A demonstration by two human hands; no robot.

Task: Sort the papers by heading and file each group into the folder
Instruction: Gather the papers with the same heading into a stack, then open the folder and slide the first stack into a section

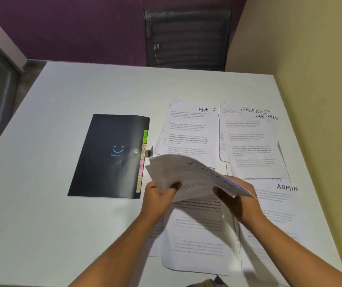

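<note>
Both hands hold a small stack of white papers (pixel 193 175) headed "Finance" above the table, tilted. My left hand (pixel 159 193) grips its left edge and my right hand (pixel 235 195) grips its right edge. A closed black folder (pixel 108 156) with a blue smiley and coloured index tabs along its right side lies to the left. Paper piles lie flat on the right: one headed "HR" (pixel 188 131), one with "SPORTS", "HR" and "ADMIN" headings overlapping (pixel 251 141), one headed "ADMIN" (pixel 280 204). Upside-down sheets (pixel 199 241) lie under my hands.
The white table (pixel 52 224) ends at a beige wall (pixel 311 59) on the right. A black mesh chair (pixel 186 38) stands behind the far edge, against a purple wall.
</note>
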